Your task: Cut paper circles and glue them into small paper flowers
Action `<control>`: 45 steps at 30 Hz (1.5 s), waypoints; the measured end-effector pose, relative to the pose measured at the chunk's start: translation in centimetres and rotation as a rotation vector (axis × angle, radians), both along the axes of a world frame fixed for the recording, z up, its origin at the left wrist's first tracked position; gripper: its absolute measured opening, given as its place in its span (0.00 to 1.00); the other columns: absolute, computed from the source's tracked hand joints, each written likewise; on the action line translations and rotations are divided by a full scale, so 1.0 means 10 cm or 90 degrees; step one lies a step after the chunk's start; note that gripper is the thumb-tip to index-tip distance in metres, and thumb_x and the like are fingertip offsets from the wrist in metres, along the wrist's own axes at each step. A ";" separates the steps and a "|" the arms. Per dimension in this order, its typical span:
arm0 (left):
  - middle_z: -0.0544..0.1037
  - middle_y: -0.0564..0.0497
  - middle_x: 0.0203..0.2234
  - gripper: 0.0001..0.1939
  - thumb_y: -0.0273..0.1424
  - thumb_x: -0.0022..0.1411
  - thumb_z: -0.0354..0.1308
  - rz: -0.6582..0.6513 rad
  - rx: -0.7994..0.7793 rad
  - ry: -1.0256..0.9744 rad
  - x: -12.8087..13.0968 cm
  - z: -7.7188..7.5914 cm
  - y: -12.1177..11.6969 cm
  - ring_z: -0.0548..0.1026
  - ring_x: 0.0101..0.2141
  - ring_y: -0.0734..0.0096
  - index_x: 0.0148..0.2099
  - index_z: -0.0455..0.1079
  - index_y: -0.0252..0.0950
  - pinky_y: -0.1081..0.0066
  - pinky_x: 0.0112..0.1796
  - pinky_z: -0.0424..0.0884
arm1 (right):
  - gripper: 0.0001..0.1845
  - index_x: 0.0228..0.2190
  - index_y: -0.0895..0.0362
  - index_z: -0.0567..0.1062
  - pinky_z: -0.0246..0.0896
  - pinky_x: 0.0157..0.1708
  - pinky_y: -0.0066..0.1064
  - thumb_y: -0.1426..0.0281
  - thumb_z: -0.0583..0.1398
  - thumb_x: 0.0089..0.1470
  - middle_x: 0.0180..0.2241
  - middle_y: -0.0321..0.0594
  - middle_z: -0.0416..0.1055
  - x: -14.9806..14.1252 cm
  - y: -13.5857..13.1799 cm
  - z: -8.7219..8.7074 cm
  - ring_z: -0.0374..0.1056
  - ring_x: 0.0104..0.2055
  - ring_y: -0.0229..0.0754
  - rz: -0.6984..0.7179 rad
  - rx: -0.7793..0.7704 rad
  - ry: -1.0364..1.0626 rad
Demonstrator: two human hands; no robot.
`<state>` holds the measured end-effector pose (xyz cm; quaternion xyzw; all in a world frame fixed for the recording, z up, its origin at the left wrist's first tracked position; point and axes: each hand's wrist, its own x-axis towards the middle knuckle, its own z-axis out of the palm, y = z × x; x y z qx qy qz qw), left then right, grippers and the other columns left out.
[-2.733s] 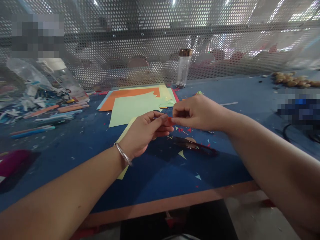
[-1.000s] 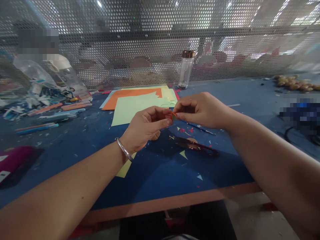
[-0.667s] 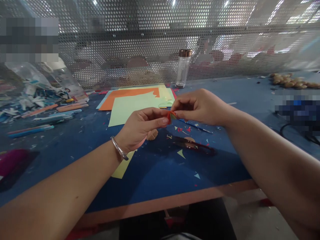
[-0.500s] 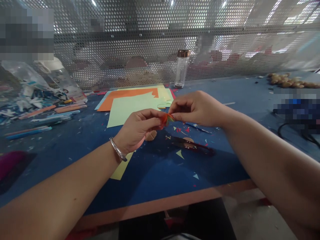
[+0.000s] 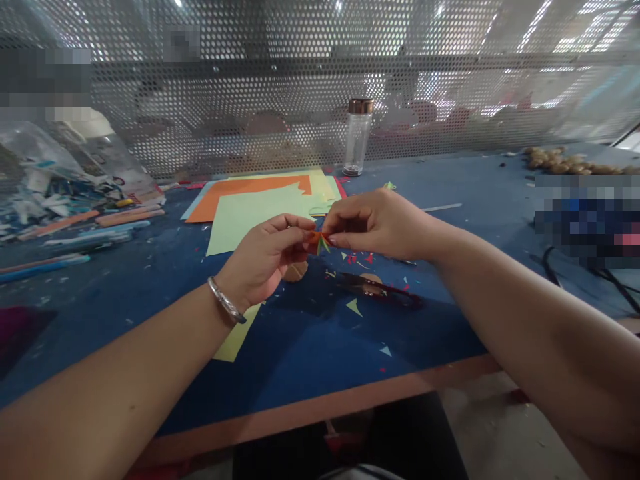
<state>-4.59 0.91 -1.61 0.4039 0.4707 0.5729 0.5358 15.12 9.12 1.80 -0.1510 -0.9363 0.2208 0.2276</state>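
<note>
In the head view, my left hand point(image 5: 265, 260) and my right hand point(image 5: 383, 223) hold a small folded paper piece point(image 5: 321, 243) between them, orange-red with green folds fanning out below. Each hand pinches one side between thumb and fingers, which cover part of it. Below my left fingers lies a brown roundish piece point(image 5: 296, 271). A dark tool with a dark red looped end, seemingly scissors point(image 5: 400, 295), rests on the blue tabletop below my right hand. Behind my left hand spreads a light green paper sheet point(image 5: 250, 217), over an orange sheet point(image 5: 205, 203).
A clear bottle point(image 5: 358, 140) with a brown lid stands against the perforated metal screen point(image 5: 300, 87). To the left are a white-lidded bottle point(image 5: 107, 150) and rolled paper strips point(image 5: 130, 215). A yellow paper strip point(image 5: 237, 341) and small scraps point(image 5: 355, 307) lie nearer. Brown beads point(image 5: 565, 162) sit far right.
The view has shifted slightly, so most things appear further left. The folded paper shows its green folds more openly, fanned downward, with both hands still pinching it.
</note>
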 end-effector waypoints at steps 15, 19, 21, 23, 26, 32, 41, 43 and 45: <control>0.75 0.53 0.25 0.13 0.29 0.50 0.72 -0.199 -0.124 0.004 -0.11 0.02 0.03 0.72 0.24 0.80 0.35 0.72 0.33 0.80 0.27 0.66 | 0.13 0.43 0.57 0.77 0.59 0.33 0.28 0.73 0.62 0.55 0.36 0.37 0.77 -0.01 -0.11 0.02 0.68 0.33 0.37 0.045 -0.074 -0.052; 0.75 0.53 0.28 0.10 0.26 0.53 0.69 -0.236 -0.145 -0.019 -0.12 0.02 0.03 0.73 0.25 0.81 0.34 0.70 0.32 0.81 0.29 0.70 | 0.13 0.43 0.56 0.76 0.61 0.35 0.28 0.74 0.62 0.55 0.38 0.37 0.78 -0.01 -0.13 0.05 0.70 0.36 0.38 0.060 -0.077 -0.069; 0.75 0.52 0.28 0.09 0.27 0.54 0.69 -0.242 -0.150 -0.025 -0.13 0.01 0.03 0.73 0.24 0.81 0.33 0.70 0.32 0.81 0.30 0.70 | 0.11 0.42 0.57 0.76 0.61 0.36 0.28 0.74 0.62 0.55 0.38 0.37 0.78 -0.01 -0.14 0.06 0.71 0.37 0.38 0.076 -0.090 -0.074; 0.75 0.52 0.28 0.09 0.28 0.55 0.69 -0.247 -0.151 -0.018 -0.13 0.01 0.04 0.73 0.24 0.81 0.34 0.71 0.32 0.81 0.29 0.70 | 0.10 0.41 0.56 0.76 0.61 0.35 0.28 0.75 0.62 0.55 0.37 0.36 0.78 -0.01 -0.15 0.07 0.70 0.36 0.38 0.087 -0.105 -0.083; 0.75 0.52 0.28 0.09 0.28 0.55 0.68 -0.266 -0.136 0.004 -0.11 0.00 0.04 0.72 0.25 0.81 0.34 0.71 0.32 0.81 0.28 0.69 | 0.08 0.38 0.57 0.75 0.61 0.33 0.26 0.76 0.61 0.54 0.34 0.34 0.76 -0.01 -0.17 0.08 0.69 0.33 0.35 0.092 -0.122 -0.097; 0.76 0.52 0.32 0.10 0.25 0.56 0.67 -0.262 -0.127 0.042 -0.05 0.00 0.01 0.73 0.27 0.80 0.38 0.69 0.33 0.79 0.32 0.70 | 0.05 0.36 0.57 0.74 0.59 0.28 0.24 0.75 0.62 0.54 0.28 0.32 0.72 -0.02 -0.17 0.07 0.66 0.27 0.33 0.097 -0.140 -0.136; 0.76 0.53 0.25 0.12 0.25 0.55 0.66 -0.196 -0.091 0.107 -0.04 0.01 -0.03 0.73 0.24 0.78 0.42 0.70 0.36 0.78 0.26 0.65 | 0.04 0.32 0.57 0.73 0.58 0.28 0.25 0.76 0.61 0.52 0.27 0.31 0.72 -0.03 -0.18 0.08 0.67 0.27 0.33 0.086 -0.153 -0.145; 0.75 0.54 0.23 0.11 0.29 0.56 0.67 -0.161 -0.049 0.154 -0.03 0.01 -0.03 0.72 0.23 0.77 0.41 0.71 0.37 0.77 0.24 0.62 | 0.03 0.31 0.57 0.73 0.57 0.28 0.26 0.75 0.61 0.52 0.26 0.31 0.72 -0.02 -0.16 0.07 0.66 0.27 0.34 0.077 -0.139 -0.130; 0.74 0.53 0.23 0.10 0.32 0.57 0.68 -0.095 0.027 0.209 -0.02 0.00 -0.04 0.71 0.23 0.75 0.39 0.72 0.37 0.76 0.23 0.62 | 0.02 0.31 0.56 0.72 0.56 0.28 0.26 0.74 0.62 0.52 0.26 0.31 0.70 -0.01 -0.13 0.06 0.64 0.27 0.33 0.063 -0.124 -0.112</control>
